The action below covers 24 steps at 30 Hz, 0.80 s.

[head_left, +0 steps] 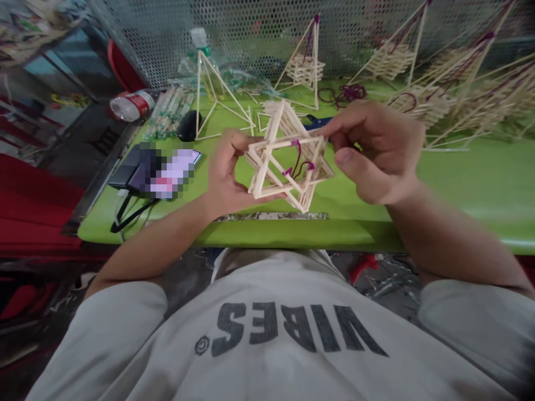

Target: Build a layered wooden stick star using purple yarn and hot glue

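Observation:
Over the near part of the table, a six-pointed star frame of stacked pale wooden sticks [267, 147] is gripped at its left side by my left hand [223, 175]. The thumb is at its upper left, and fingers reach under its lower edge. Purple cord [298, 159] shows inside the star, with ends at several of its bars. My right hand [382, 153] is at the star's upper right corner, its index fingertip at or touching that corner. The right thumb stands apart from the index finger, and the other fingers are curled, partly hidden.
Behind stand a bare stick pyramid [215, 103] and several pyramids with hanging stick stars [305, 71]. Purple cord [350, 94], blue-handled pliers [316, 121], a black mouse [190, 125], a phone [181, 167], bottles [131, 106] and bundled sticks [167, 111] lie on the green table [468, 184].

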{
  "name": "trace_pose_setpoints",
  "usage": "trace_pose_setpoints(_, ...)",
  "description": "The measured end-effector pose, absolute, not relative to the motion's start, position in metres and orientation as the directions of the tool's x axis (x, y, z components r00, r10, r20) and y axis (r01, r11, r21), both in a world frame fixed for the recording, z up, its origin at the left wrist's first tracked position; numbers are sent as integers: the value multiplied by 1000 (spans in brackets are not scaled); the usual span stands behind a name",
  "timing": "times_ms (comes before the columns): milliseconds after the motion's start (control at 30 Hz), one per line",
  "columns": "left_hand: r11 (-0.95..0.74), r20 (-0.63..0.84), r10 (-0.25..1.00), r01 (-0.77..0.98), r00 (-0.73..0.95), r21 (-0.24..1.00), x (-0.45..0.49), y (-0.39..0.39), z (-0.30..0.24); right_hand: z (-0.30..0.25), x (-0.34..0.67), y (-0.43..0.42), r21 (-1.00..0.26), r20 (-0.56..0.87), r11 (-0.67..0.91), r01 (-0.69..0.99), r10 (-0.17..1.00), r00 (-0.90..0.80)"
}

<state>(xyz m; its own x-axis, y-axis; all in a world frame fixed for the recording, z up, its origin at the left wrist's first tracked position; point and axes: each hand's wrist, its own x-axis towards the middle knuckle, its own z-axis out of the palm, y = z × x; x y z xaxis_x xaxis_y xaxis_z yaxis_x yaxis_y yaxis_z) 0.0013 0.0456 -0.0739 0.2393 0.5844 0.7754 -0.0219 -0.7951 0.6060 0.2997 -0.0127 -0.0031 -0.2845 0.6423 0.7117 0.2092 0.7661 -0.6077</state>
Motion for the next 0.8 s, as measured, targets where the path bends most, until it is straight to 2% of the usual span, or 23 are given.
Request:
trace_pose_setpoints(100, -904, 886, 426, 64, 185, 422, 8, 40, -69, 4, 295, -14, -542, 763, 812, 217, 584, -276)
trace_pose_setpoints(200, -947, 927, 318, 15, 201, 321, 11, 38, -65, 9, 294, -16, -559, 737, 781, 278, 622, -265)
trace_pose_setpoints(400, -948, 932, 278, -87, 232, 305, 7, 40, -64, 15, 291, -24, -552, 725, 759, 346, 642, -251)
trace_pose_setpoints(533, -934, 908, 330, -51, 258, 354, 7, 40, -64, 14, 290, -22, -534, 735, 770, 351, 627, -257)
trace_pose_setpoints(700, -954, 950, 270, -86, 158, 286, 12, 44, -67, 14, 291, -20, -517, 731, 761, 391, 631, -260)
trace_pose_setpoints(800, -930, 908, 346, -40, 235, 365, 12, 42, -65, 13, 293, -19, -511, 727, 762, 398, 630, -274)
